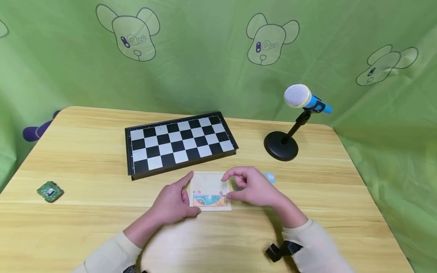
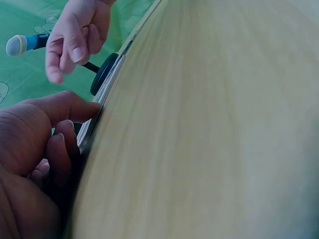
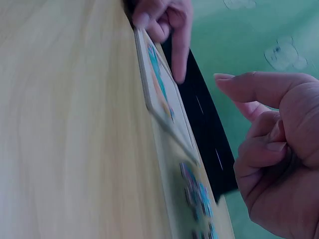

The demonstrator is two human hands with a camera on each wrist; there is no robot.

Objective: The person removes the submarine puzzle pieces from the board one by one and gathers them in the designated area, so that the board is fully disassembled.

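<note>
A pale jigsaw puzzle board [image 1: 208, 184] lies flat on the table, with a colourful strip of fitted pieces [image 1: 209, 200] along its near side. My left hand [image 1: 172, 201] holds the board at its left side, thumb at the near edge and index finger at the far left corner. Over the board's right edge hovers my right hand [image 1: 254, 187], its thumb and index finger apart and nothing between them. Loose puzzle pieces [image 3: 197, 191] lie just right of the board, partly covered by the right hand in the head view. Another piece [image 1: 269, 177] sits farther right.
Behind the puzzle stands a black-and-white chessboard [image 1: 181, 142]. A blue microphone [image 1: 307, 99] on a black stand [image 1: 281, 146] is at the back right. A small green object [image 1: 50, 191] lies far left. Green cloth [image 1: 205, 57] hangs behind the wooden table [image 1: 85, 151].
</note>
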